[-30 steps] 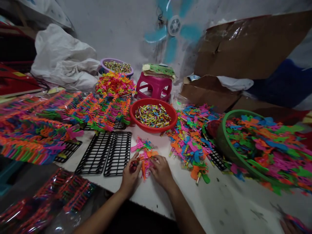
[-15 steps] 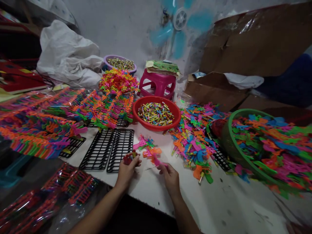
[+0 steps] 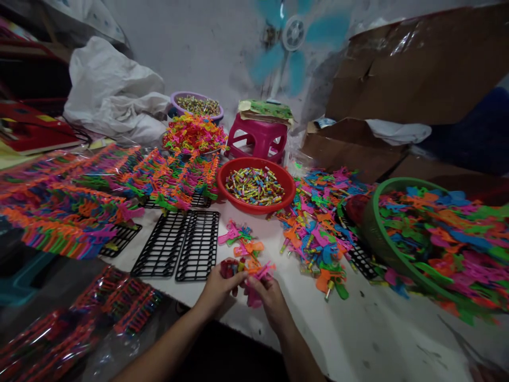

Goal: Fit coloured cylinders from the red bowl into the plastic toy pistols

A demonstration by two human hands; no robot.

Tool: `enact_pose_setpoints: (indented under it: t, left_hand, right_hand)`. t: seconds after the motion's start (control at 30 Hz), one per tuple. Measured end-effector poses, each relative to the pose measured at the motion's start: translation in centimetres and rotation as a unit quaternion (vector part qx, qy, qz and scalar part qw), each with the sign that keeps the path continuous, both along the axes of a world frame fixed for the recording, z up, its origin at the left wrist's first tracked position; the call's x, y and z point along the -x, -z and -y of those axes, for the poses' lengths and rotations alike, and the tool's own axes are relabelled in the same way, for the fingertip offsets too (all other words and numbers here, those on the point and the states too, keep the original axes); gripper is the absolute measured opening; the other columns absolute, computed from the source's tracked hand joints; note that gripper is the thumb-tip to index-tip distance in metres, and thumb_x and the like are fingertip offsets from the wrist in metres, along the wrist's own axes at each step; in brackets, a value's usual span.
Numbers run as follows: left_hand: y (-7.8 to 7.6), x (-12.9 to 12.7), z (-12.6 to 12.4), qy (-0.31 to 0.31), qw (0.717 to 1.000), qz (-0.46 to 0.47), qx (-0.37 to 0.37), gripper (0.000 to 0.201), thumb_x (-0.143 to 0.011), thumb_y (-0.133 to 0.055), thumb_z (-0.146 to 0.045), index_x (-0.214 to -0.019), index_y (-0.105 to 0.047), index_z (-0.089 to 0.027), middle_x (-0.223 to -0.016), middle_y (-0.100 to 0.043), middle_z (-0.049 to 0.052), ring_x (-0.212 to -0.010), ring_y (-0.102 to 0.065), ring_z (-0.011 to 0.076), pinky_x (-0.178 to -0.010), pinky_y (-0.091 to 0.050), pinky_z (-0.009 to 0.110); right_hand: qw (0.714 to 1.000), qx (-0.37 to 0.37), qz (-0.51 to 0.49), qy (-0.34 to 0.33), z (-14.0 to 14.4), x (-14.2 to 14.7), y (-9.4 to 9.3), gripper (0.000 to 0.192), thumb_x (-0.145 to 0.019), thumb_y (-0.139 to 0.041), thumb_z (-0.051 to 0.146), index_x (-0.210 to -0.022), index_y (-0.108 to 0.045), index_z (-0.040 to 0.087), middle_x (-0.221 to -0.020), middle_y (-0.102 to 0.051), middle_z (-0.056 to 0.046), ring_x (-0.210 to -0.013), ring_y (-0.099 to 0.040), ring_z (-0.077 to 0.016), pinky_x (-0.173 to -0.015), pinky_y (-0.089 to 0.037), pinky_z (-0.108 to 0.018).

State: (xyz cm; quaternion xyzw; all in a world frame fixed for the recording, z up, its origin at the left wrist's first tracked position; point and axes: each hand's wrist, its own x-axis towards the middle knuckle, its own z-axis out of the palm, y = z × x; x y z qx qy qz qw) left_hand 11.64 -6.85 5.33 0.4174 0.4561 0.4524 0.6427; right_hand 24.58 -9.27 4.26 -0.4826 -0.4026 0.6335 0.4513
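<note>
My left hand [image 3: 218,291] is closed around a small bunch of dark red and yellow tubes [image 3: 231,267]. My right hand [image 3: 272,300] pinches a bright pink plastic toy piece [image 3: 255,298]; its exact kind is too small to make out. Both hands meet over the table's near edge, with the pink piece against the left fingertips. Just beyond them lie a few loose toy pieces [image 3: 247,247], orange, pink and green. Farther off, a red basin [image 3: 222,197] holds many small yellow, metal-ended tubes.
Black plastic racks [image 3: 161,244] lie to the left, beside rows of colourful pieces [image 3: 75,212]. Toy pieces with tubes are heaped [image 3: 318,233] on the right, near a green basket [image 3: 369,233]. A pink stool [image 3: 260,139] and a blue-bladed fan [image 3: 294,33] stand behind.
My right hand has moved left and my left hand right, so they now meet. The pink piece has come up against the left hand's tubes.
</note>
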Motion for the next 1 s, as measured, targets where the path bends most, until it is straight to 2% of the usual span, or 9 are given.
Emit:
enact_pose_setpoints:
  t: [0.07,0.2,0.3,0.43,0.6,0.73,0.9,1.0]
  left_hand:
    - [-0.1,0.0,0.1,0.024,0.999,-0.025,0.015,0.032,-0.061,-0.067,-0.039,-0.073,-0.056,-0.012,-0.049,-0.054,-0.003,-0.041,-0.051,0.0090,-0.032,-0.036,0.016]
    - [-0.2,-0.1,0.4,0.010,0.999,-0.052,0.004,0.046,-0.063,-0.066,-0.038,-0.099,-0.053,-0.014,-0.051,-0.052,-0.005,-0.040,-0.052,0.0096,-0.028,-0.032,0.014]
    - [-0.1,-0.1,0.8,0.040,0.998,-0.051,-0.007,0.045,-0.063,-0.067,-0.037,-0.099,-0.053,-0.014,-0.053,-0.055,-0.004,-0.039,-0.053,0.0098,-0.027,-0.031,0.014]
    - [0.1,-0.1,0.9,0.084,0.996,-0.043,0.005,0.038,-0.065,-0.065,-0.040,-0.090,-0.056,-0.013,-0.053,-0.057,-0.002,-0.039,-0.054,0.0106,-0.028,-0.030,0.014]
    - [0.1,-0.2,0.7,0.092,0.995,-0.017,-0.016,0.036,-0.063,-0.066,-0.039,-0.086,-0.058,-0.012,-0.061,-0.055,-0.003,-0.037,-0.047,0.0053,-0.037,-0.042,0.019]
    - [-0.1,-0.4,0.7,0.093,0.994,-0.058,-0.025,0.036,-0.066,-0.064,-0.038,-0.089,-0.058,-0.011,-0.056,-0.050,-0.005,-0.035,-0.043,0.0046,-0.036,-0.041,0.019]
    - [0.2,-0.3,0.6,0.099,0.988,-0.105,-0.052,0.033,-0.070,-0.059,-0.034,-0.096,-0.056,-0.013,-0.057,-0.052,-0.004,-0.034,-0.042,0.0050,-0.036,-0.041,0.019]
    - [0.1,-0.1,0.8,0.108,0.971,-0.174,-0.121,0.024,-0.072,-0.057,-0.028,-0.092,-0.060,-0.014,-0.062,-0.059,0.000,-0.046,-0.052,0.0097,-0.047,-0.045,0.021]
  right_hand:
    - [0.999,-0.003,0.016,0.038,-0.3,-0.3,-0.2,0.035,-0.071,-0.056,0.049,-0.065,-0.055,0.015,-0.048,-0.052,0.003,-0.038,-0.043,-0.0080,-0.040,-0.034,-0.020]
    - [0.987,-0.064,0.077,0.128,-0.9,-0.6,-0.7,0.042,-0.076,-0.049,0.052,-0.054,-0.047,0.016,-0.044,-0.045,0.003,-0.042,-0.041,-0.0081,-0.043,-0.033,-0.021]
    - [0.984,-0.094,0.098,0.118,-1.2,-0.7,-1.0,0.039,-0.075,-0.051,0.050,-0.055,-0.047,0.016,-0.048,-0.043,0.003,-0.045,-0.038,-0.0081,-0.045,-0.032,-0.021]
    - [0.991,-0.093,0.049,0.085,-1.2,-0.6,-1.0,0.034,-0.074,-0.054,0.047,-0.060,-0.049,0.016,-0.054,-0.044,0.002,-0.051,-0.039,-0.0091,-0.049,-0.033,-0.021]
    - [0.992,-0.075,0.030,0.097,-1.0,-0.6,-0.8,0.033,-0.073,-0.055,0.046,-0.060,-0.048,0.016,-0.053,-0.043,0.003,-0.050,-0.038,-0.0089,-0.050,-0.033,-0.022]
    - [0.990,-0.072,0.031,0.120,-1.0,-0.5,-0.7,0.034,-0.072,-0.056,0.047,-0.059,-0.047,0.017,-0.053,-0.043,0.003,-0.051,-0.038,-0.0092,-0.051,-0.033,-0.022]
    - [0.987,-0.072,0.036,0.142,-1.1,-0.7,-0.8,0.036,-0.071,-0.056,0.049,-0.057,-0.045,0.017,-0.051,-0.041,0.004,-0.048,-0.037,-0.0086,-0.048,-0.031,-0.022]
    - [0.986,-0.069,0.049,0.140,-0.8,-0.4,-1.1,0.036,-0.069,-0.057,0.049,-0.057,-0.046,0.017,-0.051,-0.040,0.004,-0.048,-0.035,-0.0084,-0.048,-0.031,-0.022]
